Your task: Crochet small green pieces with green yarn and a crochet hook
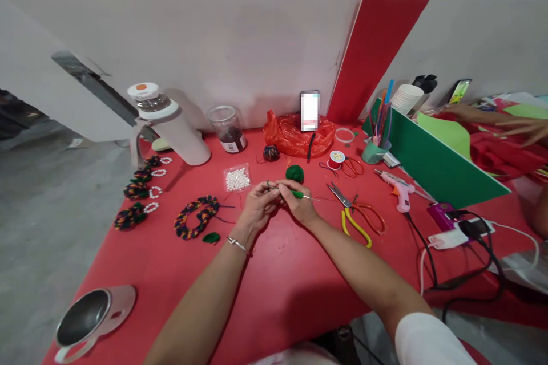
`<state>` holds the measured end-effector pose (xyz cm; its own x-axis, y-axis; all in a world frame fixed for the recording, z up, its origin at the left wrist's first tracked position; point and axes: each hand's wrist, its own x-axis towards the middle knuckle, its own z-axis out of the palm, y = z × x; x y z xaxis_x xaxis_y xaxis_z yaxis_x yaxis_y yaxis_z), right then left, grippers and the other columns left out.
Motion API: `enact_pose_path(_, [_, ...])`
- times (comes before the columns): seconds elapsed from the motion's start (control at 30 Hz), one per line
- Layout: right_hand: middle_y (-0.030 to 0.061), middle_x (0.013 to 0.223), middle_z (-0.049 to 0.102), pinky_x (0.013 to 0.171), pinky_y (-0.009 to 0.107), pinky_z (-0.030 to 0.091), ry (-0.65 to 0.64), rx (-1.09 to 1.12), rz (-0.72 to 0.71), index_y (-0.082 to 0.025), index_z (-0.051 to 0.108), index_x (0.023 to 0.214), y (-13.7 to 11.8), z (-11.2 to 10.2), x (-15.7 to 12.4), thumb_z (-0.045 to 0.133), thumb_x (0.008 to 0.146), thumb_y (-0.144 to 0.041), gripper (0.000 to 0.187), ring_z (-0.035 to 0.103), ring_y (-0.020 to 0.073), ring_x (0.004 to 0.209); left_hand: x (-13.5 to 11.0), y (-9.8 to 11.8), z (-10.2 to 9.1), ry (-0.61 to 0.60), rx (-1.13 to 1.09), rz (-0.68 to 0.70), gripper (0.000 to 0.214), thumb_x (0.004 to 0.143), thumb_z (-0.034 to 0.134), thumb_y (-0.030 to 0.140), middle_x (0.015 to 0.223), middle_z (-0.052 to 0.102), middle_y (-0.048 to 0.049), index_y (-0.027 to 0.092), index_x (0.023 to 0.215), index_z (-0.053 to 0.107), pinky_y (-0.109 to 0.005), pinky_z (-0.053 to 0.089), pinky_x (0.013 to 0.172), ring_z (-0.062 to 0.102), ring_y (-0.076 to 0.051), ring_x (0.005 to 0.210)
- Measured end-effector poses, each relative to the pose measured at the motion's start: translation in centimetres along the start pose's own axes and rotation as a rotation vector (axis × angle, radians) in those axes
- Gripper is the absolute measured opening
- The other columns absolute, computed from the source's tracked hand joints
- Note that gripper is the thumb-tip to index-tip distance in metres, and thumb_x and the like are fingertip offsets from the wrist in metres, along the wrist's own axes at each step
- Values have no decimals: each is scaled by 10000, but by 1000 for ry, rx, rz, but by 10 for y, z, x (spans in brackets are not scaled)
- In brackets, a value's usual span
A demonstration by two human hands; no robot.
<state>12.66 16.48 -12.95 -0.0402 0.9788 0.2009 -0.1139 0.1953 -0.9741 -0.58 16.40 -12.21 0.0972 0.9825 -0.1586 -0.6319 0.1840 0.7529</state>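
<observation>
My right hand (299, 202) grips a green-handled crochet hook (298, 194), its thin metal tip pointing right. My left hand (258, 202) is pinched closed against the hook's other end, holding a bit of dark yarn. A green yarn ball (294, 173) lies just beyond my hands. To the left lie a multicoloured crocheted loop (194, 217) and a small green crocheted piece (211, 237). All this is over a red table (274, 279).
Scissors (363, 214), yellow pliers (354, 225), a pink glue gun (398, 187), a bag of white beads (237, 178), a white jug (169, 125), a jar (226, 128), an orange bag (295, 137) and a phone (309, 110) stand around. Another person's hand (520, 125) works at right behind a green board (432, 162).
</observation>
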Motion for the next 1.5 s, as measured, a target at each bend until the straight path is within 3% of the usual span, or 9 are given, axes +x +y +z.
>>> enact_pose_path(0.23, [57,948,805,677,282,594,-54,68,54,-225,778,1059,1,-2,1,675,916,-493,321,716,162,729,1,1,-5,-28,-17,-70,348,580,968,177,560,602,46,157,818,715,-104,214,351,338,9,350])
enact_pose_path(0.57, [55,948,792,634,263,563,-50,-10,83,-247,782,1106,3,-2,0,633,962,-476,309,721,185,798,3,-2,-9,0,-30,-96,295,640,949,183,613,648,28,184,847,739,-106,216,361,312,20,347])
enact_pose_path(0.77, [34,855,750,608,264,529,-59,-56,71,-255,751,1174,7,-4,-2,634,967,-461,314,663,160,703,4,-1,-9,-8,-39,-104,325,634,950,193,620,640,34,188,884,743,-109,196,365,293,24,361])
enact_pose_path(0.93, [-23,683,631,564,246,473,-4,-119,57,-236,629,920,3,-3,-1,654,939,-487,253,587,136,607,5,-2,-8,1,-40,-102,382,632,957,209,572,580,61,186,953,750,-120,194,374,278,21,359])
enact_pose_path(1.07, [-45,615,537,539,241,422,-1,-156,37,-238,507,752,5,-1,2,621,946,-526,365,513,123,569,7,-2,-7,1,-48,-79,456,590,982,237,566,580,60,172,980,755,-126,188,369,283,18,350])
enact_pose_path(1.2, [-46,605,504,556,248,410,19,-151,-10,-231,506,692,5,2,8,595,938,-575,432,485,124,583,7,0,-2,13,-39,-36,504,543,998,250,540,547,80,155,966,743,-121,181,374,289,17,351])
enact_pose_path(1.33, [-49,591,492,589,256,404,46,-191,-84,-219,528,636,-15,4,9,617,896,-615,482,466,118,587,-1,12,13,36,14,-1,559,471,1010,267,554,583,70,141,936,726,-135,172,359,294,11,338])
enact_pose_path(1.5, [-23,609,582,608,280,453,60,-94,-140,-225,587,686,-66,10,0,609,906,-637,468,553,139,591,-24,52,42,-45,93,89,564,470,993,218,603,615,52,139,968,743,-152,227,388,404,-20,395])
